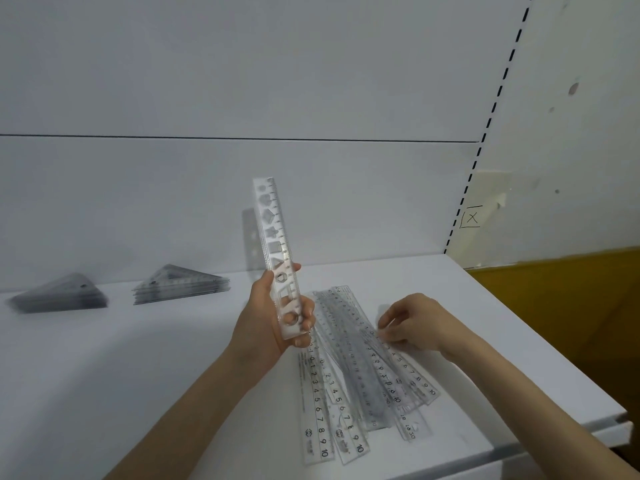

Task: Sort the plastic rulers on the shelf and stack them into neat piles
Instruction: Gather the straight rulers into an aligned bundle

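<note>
My left hand [273, 317] grips the lower end of a clear stencil ruler [275, 237] with cut-out shapes, held nearly upright above the white shelf [138, 358]. Just right of it, a loose heap of several clear straight rulers [349, 368] lies fanned out on the shelf. My right hand [412, 323] is over the heap's right side, fingertips pinching the edge of one ruler there. Two neat stacks of clear triangle rulers sit at the back left: one stack [181, 284] near the middle, another [60, 297] further left.
The shelf's back panel [242, 202] rises right behind the stacks. The shelf's right edge [554, 341] drops off beside a yellow-brown surface [571, 306]. A slotted upright [485, 133] runs along the right.
</note>
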